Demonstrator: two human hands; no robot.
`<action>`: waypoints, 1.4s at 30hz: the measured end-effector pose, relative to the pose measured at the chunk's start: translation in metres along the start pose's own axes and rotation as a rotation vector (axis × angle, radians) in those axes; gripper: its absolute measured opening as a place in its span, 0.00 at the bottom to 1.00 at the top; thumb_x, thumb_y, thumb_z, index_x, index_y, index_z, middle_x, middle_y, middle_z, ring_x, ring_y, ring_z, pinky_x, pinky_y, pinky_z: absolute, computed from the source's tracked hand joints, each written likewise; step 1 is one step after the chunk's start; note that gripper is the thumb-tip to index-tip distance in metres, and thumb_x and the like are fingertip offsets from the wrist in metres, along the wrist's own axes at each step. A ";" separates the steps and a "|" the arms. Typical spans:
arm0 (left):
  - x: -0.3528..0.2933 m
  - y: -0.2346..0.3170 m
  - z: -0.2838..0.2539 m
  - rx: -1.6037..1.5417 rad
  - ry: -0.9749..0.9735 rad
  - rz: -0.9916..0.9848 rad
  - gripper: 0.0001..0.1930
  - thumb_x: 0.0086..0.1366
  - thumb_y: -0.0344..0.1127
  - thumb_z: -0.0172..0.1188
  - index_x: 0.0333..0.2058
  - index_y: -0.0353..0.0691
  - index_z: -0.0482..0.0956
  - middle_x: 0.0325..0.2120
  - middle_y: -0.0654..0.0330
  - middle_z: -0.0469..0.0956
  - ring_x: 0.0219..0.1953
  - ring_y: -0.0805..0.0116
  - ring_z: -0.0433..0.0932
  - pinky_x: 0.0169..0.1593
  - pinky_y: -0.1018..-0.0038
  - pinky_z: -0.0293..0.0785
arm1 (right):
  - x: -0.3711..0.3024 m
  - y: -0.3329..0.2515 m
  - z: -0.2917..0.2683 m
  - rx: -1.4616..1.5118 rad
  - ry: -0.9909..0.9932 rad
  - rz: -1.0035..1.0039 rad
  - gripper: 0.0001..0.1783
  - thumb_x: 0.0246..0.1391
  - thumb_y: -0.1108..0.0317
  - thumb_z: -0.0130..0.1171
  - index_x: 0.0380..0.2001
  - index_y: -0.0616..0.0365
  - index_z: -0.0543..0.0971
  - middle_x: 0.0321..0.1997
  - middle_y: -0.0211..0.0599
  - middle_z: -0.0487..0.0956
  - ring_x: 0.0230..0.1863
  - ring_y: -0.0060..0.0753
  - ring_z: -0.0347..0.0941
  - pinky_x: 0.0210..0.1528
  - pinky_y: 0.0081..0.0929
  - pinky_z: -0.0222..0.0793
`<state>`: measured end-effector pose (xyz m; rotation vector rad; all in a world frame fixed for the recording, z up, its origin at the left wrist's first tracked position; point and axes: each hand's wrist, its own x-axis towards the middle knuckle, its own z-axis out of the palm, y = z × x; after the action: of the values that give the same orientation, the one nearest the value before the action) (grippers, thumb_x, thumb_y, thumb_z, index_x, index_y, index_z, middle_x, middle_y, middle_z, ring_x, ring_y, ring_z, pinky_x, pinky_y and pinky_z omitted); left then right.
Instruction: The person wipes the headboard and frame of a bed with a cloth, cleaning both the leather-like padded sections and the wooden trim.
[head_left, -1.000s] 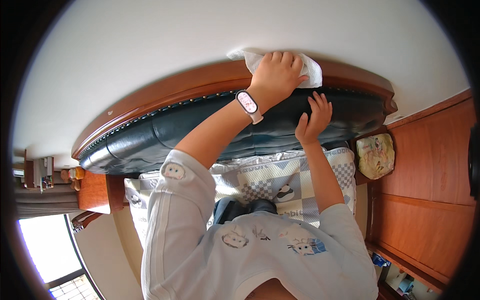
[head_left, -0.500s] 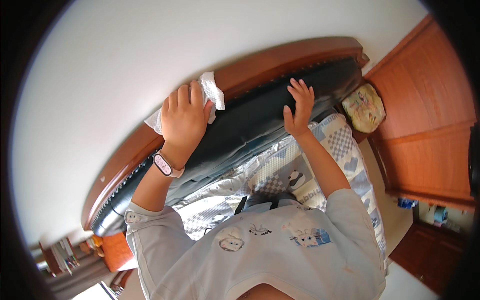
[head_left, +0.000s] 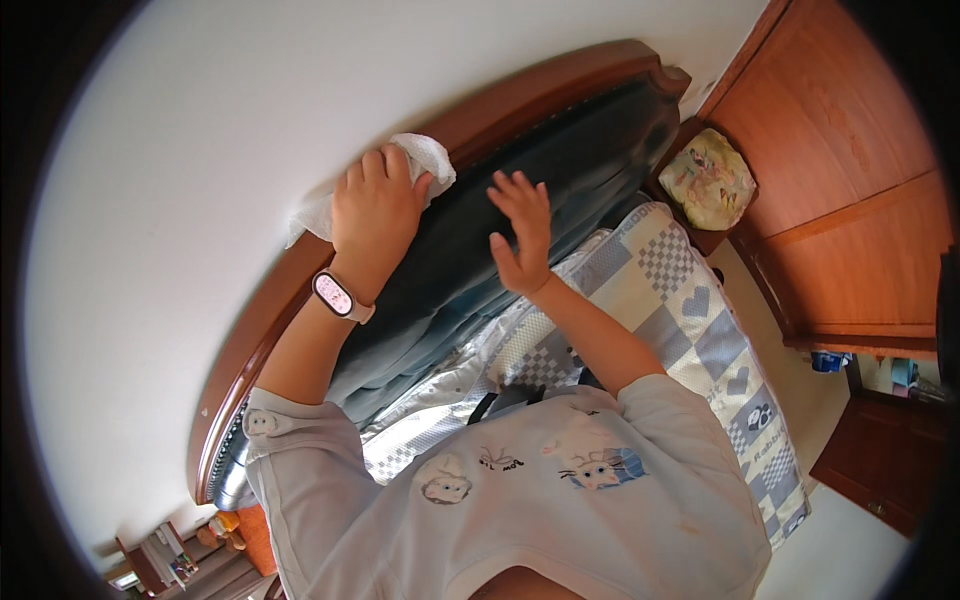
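Observation:
A white textured cloth (head_left: 425,157) lies over the top wooden rail of the headboard (head_left: 520,105). My left hand (head_left: 377,205) is closed over this cloth, pressing it onto the rail, with its ends sticking out on both sides of the fingers. A watch with a pink band (head_left: 335,295) is on my left wrist. My right hand (head_left: 522,235) hovers with its fingers spread before the black padded panel (head_left: 590,140) of the headboard and holds nothing. I cannot tell whether its fingertips touch the panel.
Below the headboard is a bed with a patterned quilt (head_left: 690,310). A cushion with a floral print (head_left: 708,180) sits on a bedside stand at the right, beside a wooden wardrobe (head_left: 850,130). A white wall (head_left: 200,150) rises behind the headboard. Shelves (head_left: 160,560) stand lower left.
My right hand has shifted left, closer to my left hand. The view has turned a little. My left hand stays on the cloth, which has bunched up slightly.

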<state>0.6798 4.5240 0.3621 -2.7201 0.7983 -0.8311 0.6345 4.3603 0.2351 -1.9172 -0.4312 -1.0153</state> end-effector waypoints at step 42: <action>0.275 0.241 0.142 -0.090 0.160 0.153 0.18 0.51 0.31 0.51 0.42 0.34 0.71 0.40 0.60 0.71 0.41 0.64 0.69 0.42 0.71 0.65 | 0.062 0.361 -0.204 -0.237 -0.691 0.517 0.38 0.53 0.41 0.43 0.61 0.51 0.54 0.66 0.50 0.48 0.67 0.52 0.40 0.61 0.58 0.37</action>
<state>0.8457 4.1753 0.2942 -2.6511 1.0863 -1.0107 0.8041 3.9892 0.1388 -2.3988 -0.1710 -0.0490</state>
